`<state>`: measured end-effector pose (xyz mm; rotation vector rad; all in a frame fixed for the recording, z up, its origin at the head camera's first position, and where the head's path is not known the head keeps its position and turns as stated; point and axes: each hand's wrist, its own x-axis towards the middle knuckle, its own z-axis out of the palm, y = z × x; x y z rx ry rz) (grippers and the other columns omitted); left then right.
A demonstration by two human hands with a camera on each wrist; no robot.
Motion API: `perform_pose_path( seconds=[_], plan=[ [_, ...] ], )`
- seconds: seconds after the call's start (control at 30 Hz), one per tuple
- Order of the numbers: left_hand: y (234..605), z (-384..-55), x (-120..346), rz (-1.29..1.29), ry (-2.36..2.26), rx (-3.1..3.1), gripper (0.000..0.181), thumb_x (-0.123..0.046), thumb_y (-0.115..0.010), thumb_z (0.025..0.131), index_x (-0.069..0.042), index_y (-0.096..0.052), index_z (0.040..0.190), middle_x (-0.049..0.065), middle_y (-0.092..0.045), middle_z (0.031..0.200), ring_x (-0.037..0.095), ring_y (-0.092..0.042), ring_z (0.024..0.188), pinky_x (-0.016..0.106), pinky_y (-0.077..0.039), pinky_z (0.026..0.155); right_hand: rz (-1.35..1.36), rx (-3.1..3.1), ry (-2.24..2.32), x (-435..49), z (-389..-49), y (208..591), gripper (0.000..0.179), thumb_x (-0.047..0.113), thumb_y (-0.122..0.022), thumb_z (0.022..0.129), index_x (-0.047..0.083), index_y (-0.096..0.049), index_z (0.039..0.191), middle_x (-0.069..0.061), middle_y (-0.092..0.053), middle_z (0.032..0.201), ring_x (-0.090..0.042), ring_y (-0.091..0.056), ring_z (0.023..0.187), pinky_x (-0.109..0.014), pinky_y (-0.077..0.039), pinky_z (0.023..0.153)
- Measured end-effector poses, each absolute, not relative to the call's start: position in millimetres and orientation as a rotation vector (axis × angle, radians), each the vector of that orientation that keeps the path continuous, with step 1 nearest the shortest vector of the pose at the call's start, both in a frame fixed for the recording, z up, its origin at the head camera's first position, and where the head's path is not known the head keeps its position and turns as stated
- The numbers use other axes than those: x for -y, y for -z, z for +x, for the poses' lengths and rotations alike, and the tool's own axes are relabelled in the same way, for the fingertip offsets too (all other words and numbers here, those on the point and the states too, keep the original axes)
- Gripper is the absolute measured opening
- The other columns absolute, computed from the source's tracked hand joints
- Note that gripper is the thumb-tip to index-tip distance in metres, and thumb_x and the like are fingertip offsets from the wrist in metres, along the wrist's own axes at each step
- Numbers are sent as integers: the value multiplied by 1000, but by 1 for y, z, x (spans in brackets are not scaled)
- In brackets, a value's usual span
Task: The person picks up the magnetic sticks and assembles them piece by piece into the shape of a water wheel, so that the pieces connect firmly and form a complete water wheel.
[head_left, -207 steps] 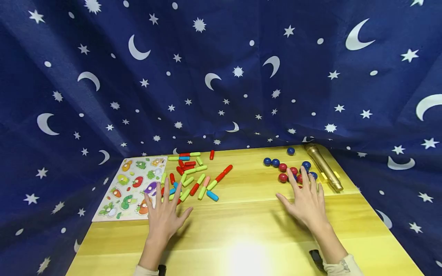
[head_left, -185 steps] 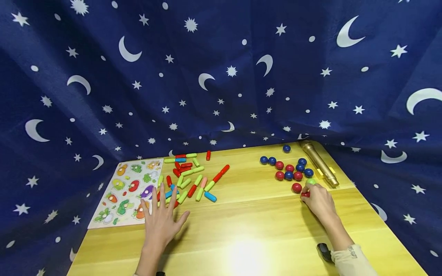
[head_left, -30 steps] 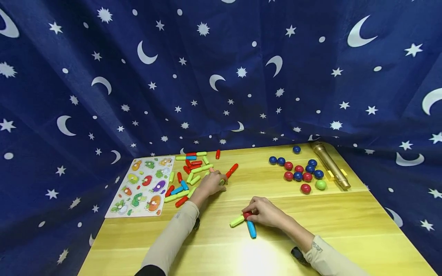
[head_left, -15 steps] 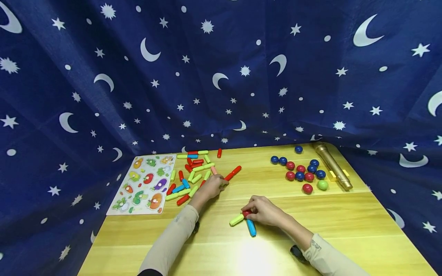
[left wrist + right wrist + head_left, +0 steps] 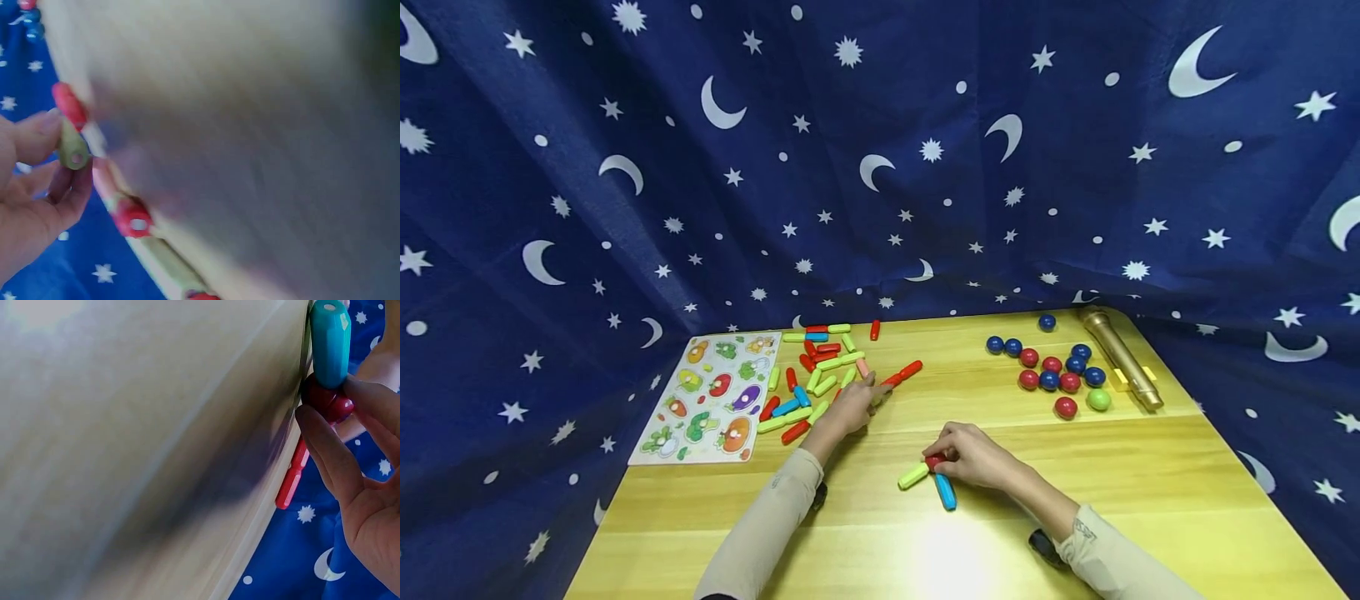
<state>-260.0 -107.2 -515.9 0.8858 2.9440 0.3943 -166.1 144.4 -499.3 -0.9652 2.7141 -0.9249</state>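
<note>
Red ball [image 5: 322, 400] is near the middle of the table [image 5: 1150, 500], and the right hand [image 5: 973, 456] pinches it in its fingers, likely so it can't roll away. One blue stick [image 5: 946, 492] and one yellow-green stick [image 5: 913, 476] poke out from it. Farther off, the left hand [image 5: 852, 407] pinches a lime stick [image 5: 72, 149] by its sides, which leaves the end with the hole free (two red sticks [image 5: 912, 369] lie just past it; hard to tell if they join).
</note>
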Motion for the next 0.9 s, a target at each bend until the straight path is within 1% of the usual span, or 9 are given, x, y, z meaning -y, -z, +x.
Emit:
perform_pose_path(
  seconds=[0.1, 0.17, 0.27, 0.3, 0.4, 0.5, 0.6, 0.7, 0.9],
  plan=[
    [506, -248, 105, 774, -722, -2909, 47, 3, -64, 89, -8, -59, 134, 22, -58, 133, 22, -66, 85, 28, -50, 66, -976, -2712, 923, -144, -168, 499, 21, 17, -75, 85, 12, -77, 105, -1, -68, 90, -5, -52, 76, -17, -41, 64],
    [498, -237, 100, 717, -963, -2819, 37, -2, -65, 90, -7, -64, 126, 16, -65, 121, 24, -67, 97, 30, -54, 72, -963, -2710, 927, -145, -169, 498, 22, 17, -75, 85, 11, -76, 106, -1, -70, 90, -8, -56, 78, -18, -42, 65],
    [491, -222, 91, 636, -1228, -2655, 25, -8, -72, 86, -5, -70, 110, 11, -71, 101, 16, -67, 79, 26, -53, 65, -900, -2715, 959, -145, -171, 497, 24, 15, -77, 83, 8, -74, 105, -2, -72, 89, -9, -61, 78, -19, -46, 65],
    [491, -218, 88, 608, -1256, -2633, 23, -11, -75, 84, -6, -70, 106, 8, -71, 95, 12, -65, 74, 24, -51, 62, -867, -2714, 978, -144, -172, 496, 23, 14, -78, 82, 7, -72, 103, -3, -72, 88, -9, -63, 77, -19, -48, 65],
    [496, -210, 81, 554, -1253, -2654, 24, -20, -82, 78, -9, -68, 94, 0, -66, 78, 5, -56, 67, 21, -46, 60, -761, -2692, 1034, -143, -173, 496, 21, 11, -79, 80, 8, -68, 97, -5, -72, 87, -8, -66, 74, -18, -50, 62],
    [503, -204, 79, 508, -1210, -2676, 26, -24, -84, 75, -13, -65, 89, -5, -63, 74, 4, -53, 66, 21, -44, 60, -714, -2658, 1069, -141, -173, 497, 18, 9, -79, 79, 7, -68, 93, -6, -73, 87, -8, -68, 74, -18, -52, 62],
    [509, -200, 80, 494, -1186, -2670, 25, -22, -84, 75, -13, -65, 88, -4, -64, 74, 6, -53, 67, 22, -44, 59, -724, -2647, 1072, -140, -173, 497, 17, 9, -79, 79, 8, -70, 93, -5, -73, 88, -10, -69, 76, -17, -52, 63],
    [510, -197, 82, 496, -1127, -2664, 24, -24, -83, 76, -14, -64, 87, -4, -67, 74, 6, -52, 67, 22, -42, 59, -753, -2665, 1055, -140, -173, 498, 16, 9, -79, 79, 9, -71, 93, -5, -73, 89, -11, -69, 77, -17, -52, 64],
    [517, -195, 84, 670, -850, -2727, 26, -33, -82, 76, -18, -62, 81, -11, -61, 68, 2, -47, 59, 19, -39, 56, -846, -2706, 1008, -144, -173, 498, 16, 12, -78, 80, 10, -75, 95, -2, -75, 88, -8, -69, 77, -19, -52, 66]
  ],
)
